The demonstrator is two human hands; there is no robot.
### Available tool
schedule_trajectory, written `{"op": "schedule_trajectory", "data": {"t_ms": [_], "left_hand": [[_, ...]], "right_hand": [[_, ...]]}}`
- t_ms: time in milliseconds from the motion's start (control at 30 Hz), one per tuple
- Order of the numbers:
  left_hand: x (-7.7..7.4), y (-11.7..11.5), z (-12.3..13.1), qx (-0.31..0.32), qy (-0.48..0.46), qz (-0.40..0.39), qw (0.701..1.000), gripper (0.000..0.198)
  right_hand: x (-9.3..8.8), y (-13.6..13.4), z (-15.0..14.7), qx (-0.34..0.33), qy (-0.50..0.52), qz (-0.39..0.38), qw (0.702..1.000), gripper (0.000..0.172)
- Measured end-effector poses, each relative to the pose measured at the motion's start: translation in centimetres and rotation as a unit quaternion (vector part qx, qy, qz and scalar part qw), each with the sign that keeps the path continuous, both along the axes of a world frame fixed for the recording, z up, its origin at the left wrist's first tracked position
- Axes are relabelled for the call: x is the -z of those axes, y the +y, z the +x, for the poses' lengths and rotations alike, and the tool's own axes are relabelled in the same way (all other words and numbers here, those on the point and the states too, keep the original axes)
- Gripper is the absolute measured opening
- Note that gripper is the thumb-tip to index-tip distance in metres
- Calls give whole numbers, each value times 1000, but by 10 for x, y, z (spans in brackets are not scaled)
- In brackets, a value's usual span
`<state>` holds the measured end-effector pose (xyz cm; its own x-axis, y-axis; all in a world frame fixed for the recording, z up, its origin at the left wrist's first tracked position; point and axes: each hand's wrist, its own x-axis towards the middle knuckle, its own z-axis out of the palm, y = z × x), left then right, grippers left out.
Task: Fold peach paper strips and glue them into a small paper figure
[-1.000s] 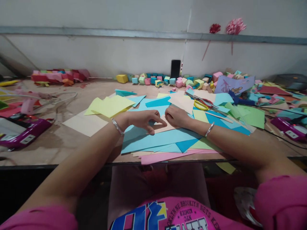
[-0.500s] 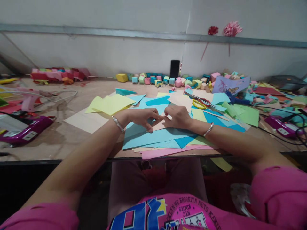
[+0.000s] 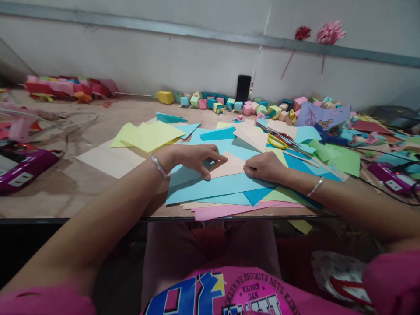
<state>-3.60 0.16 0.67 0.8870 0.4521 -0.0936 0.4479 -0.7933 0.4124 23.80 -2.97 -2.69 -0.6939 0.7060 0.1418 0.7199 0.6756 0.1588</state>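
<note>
One peach sheet [image 3: 233, 164] lies between the left hand [image 3: 197, 158], thumb and forefinger parted, empty, and curled right hand [image 3: 266, 167], hold unclear.

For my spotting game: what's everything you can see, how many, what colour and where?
Central peach paper: one, pale peach, middle
Other papers: many, mixed colours, around it
Table: one, brown, underneath
Small blocks: many, mixed colours, along the wall
Phone: one, black, back centre
Scissors: count unclear, yellow and red handles, right of centre
Socket boxes: two, purple, left and right
Gun-shaped tool: one, pink, far left
Picture card: one, lilac, back right
Flowers: two, red and pink, at wall rail
Bracelets: two, silver, one per wrist
Shirt: one, pink, bottom
Left grip: one, bare, over the paper's left side
Right grip: one, bare, at its right side
</note>
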Motion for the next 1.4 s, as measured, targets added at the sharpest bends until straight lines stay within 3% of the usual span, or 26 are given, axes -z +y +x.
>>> {"op": "schedule_trajectory", "data": {"t_ms": [133,233,433,633,767,967,1400], "left_hand": [[-5,-2,1,-19,54,-17,998,70],[-6,-3,2,-14,50,-20,998,68],[0,3,-2,-7,30,-19,999,74],[-2,0,-2,12,7,-3,1000,70],[-4,-2,-2,0,16,-12,1000,71],[0,2,-3,6,10,-11,1000,73],[-8,-4,-9,1,40,-13,999,76]], "right_hand": [[-2,-4,31,52,-34,4,998,34],[-12,-6,34,72,-65,0,995,30],[-36,-12,-5,70,-87,15,994,26],[-22,-15,-46,-9,-75,-35,997,36],[-14,-5,-27,24,-82,-42,995,39],[-19,-2,14,64,-108,-58,990,39],[-35,3,21,48,-141,-92,984,31]]}}
